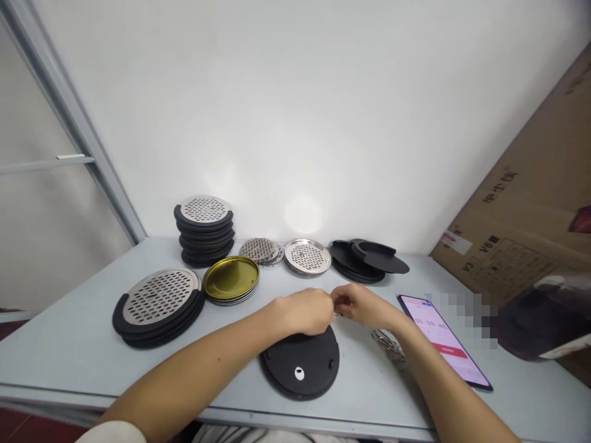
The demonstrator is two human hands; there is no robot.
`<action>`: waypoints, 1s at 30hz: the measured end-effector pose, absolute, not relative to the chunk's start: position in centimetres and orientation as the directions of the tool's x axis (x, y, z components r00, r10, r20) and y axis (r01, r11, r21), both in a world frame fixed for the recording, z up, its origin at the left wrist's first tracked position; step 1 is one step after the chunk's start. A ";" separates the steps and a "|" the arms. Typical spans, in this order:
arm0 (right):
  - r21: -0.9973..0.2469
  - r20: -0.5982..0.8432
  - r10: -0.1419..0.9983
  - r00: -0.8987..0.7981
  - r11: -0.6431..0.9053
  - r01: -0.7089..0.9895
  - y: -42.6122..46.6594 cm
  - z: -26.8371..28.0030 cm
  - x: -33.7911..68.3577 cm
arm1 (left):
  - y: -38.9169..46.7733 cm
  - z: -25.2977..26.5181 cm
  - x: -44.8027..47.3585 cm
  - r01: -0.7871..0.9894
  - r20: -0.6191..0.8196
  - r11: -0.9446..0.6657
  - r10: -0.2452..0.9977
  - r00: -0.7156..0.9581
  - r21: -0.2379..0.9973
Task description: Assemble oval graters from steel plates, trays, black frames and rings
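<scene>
Nearest the front edge of the worktop (69, 332), around its middle, lies a black disc (302, 369) with a white oval mark on its near part. The left hand (308, 311), curled with its back upward, is over the disc's far part; whether it touches is hidden. The right hand (360, 303) meets it just beyond the disc's right rim, fingers bent in and fingertips close to the left's. A shiny bit shows between them, too small to name, and I cannot tell which hand pinches it.

By the right forearm is a pile of metal rings (386, 339), then, toward the right edge, a lit phone (443, 344). Toward the left edge sits a low stack (159, 298) with a slotted top; beside it, a gold dish (231, 277) tops silvery ones.

Along the back edge, left to right: a tall stack (205, 231), mesh discs (258, 250), a slotted plate (307, 256) and black covers (357, 271). A carton (517, 203) stands at the back right corner.
</scene>
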State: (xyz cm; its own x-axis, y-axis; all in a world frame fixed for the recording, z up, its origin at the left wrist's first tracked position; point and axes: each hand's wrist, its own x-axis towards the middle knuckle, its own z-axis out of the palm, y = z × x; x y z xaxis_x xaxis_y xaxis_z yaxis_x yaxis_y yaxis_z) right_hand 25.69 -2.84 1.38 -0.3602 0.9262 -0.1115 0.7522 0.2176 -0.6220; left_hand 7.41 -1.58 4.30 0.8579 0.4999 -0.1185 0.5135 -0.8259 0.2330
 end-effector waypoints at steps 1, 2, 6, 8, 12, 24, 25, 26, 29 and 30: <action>-0.625 -0.115 0.920 -0.375 0.226 0.747 -2.9 1.3 25.8 | -1.2 4.2 7.0 0.521 -0.108 -0.817 0.511 0.853 0.247; -0.629 -0.118 0.916 -0.384 0.230 0.742 -3.0 1.3 25.8 | -0.9 4.2 6.5 0.522 -0.098 -0.810 0.516 0.851 0.266; -0.646 -0.125 0.921 -0.369 0.207 0.735 -3.1 1.1 25.6 | 0.4 3.9 5.2 0.524 -0.038 -0.772 0.548 0.835 0.359; -0.631 -0.113 0.932 -0.345 0.201 0.749 -3.1 0.9 25.3 | 1.1 4.0 4.9 0.552 0.002 -0.733 0.603 0.798 0.398; -0.575 -0.090 0.949 -0.303 0.199 0.793 -2.8 0.3 24.7 | 2.2 4.0 5.0 0.647 -0.019 -0.629 0.710 0.704 0.430; -0.598 -0.140 0.928 -0.345 0.199 0.776 -2.8 0.0 24.8 | 3.4 2.6 6.4 0.727 -0.187 -0.502 0.748 0.637 0.468; -0.595 -0.142 0.927 -0.347 0.200 0.779 -2.8 0.0 24.8 | 3.5 2.7 6.5 0.733 -0.199 -0.493 0.750 0.631 0.469; -0.590 -0.145 0.926 -0.348 0.201 0.782 -2.8 0.0 24.8 | 3.5 2.8 6.6 0.740 -0.212 -0.482 0.752 0.624 0.468; -0.587 -0.155 0.926 -0.344 0.194 0.786 -2.9 0.0 24.8 | 3.4 3.1 6.9 0.759 -0.249 -0.450 0.758 0.603 0.471; -0.591 -0.157 0.926 -0.343 0.190 0.784 -3.0 0.0 24.8 | 3.4 3.2 7.0 0.761 -0.259 -0.441 0.757 0.600 0.475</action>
